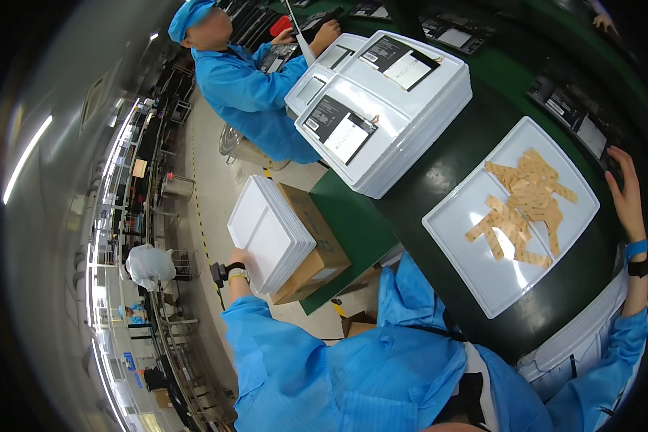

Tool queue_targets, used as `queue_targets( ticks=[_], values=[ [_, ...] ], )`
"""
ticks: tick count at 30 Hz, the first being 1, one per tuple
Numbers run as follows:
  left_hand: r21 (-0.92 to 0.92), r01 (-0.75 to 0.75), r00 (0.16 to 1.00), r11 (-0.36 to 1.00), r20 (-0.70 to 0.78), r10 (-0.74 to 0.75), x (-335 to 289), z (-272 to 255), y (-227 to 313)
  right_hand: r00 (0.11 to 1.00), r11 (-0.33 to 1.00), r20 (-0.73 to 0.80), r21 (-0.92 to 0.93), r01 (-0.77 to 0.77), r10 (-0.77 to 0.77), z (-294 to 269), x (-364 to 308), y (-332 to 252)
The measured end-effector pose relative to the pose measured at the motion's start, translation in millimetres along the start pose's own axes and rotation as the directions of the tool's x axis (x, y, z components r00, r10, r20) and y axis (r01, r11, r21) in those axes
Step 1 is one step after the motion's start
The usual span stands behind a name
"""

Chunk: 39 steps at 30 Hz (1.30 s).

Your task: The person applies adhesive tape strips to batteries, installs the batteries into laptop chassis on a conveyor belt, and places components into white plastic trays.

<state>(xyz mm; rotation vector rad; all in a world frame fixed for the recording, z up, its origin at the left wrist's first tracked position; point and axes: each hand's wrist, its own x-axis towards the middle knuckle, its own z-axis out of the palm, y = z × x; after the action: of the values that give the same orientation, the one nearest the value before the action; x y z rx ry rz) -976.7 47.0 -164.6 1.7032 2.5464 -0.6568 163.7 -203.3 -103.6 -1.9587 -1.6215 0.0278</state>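
My left hand (239,259) is at the edge of a stack of white plastic trays (266,234) resting on a cardboard box (317,237). Its fingers are mostly hidden by the trays, so its grip cannot be made out. My right hand (628,194) is open, thumb and fingers apart, beside a flat black-and-white battery pack (592,137) on the dark green bench. Between my arms lies a white divided tray (457,230) with a loose pile of tan adhesive-backed strips (529,187) spread over its divider.
A tall stack of white trays (417,119) stands on the bench, with battery packs (399,61) in the top one. Across from me a person in blue (245,93) works at the bench. More white trays (576,338) are beside my right arm. Shelving (151,187) lines the left.
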Motion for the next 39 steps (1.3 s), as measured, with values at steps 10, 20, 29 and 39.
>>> queue_targets(
  ticks=[10,20,29,39],
  values=[
    [-0.366,-0.822,0.559,0.437,-0.665,0.496,-119,-264,282,0.998,0.997,0.032,0.053,-0.046,0.045,7,15,-28],
    [-0.025,-1.000,0.010,0.002,-0.332,0.943,-176,-342,486,0.985,0.991,-0.157,-0.097,-0.093,0.077,-8,-13,49],
    [-0.203,-0.918,0.395,0.340,-0.533,0.748,-179,-359,473,0.989,0.984,-0.125,0.167,-0.058,0.080,-1,19,-38],
    [-0.485,-0.624,0.076,-0.612,-0.818,0.571,-369,-368,568,0.974,0.798,-0.055,0.584,-0.146,0.218,-35,11,-69]
  ],
)
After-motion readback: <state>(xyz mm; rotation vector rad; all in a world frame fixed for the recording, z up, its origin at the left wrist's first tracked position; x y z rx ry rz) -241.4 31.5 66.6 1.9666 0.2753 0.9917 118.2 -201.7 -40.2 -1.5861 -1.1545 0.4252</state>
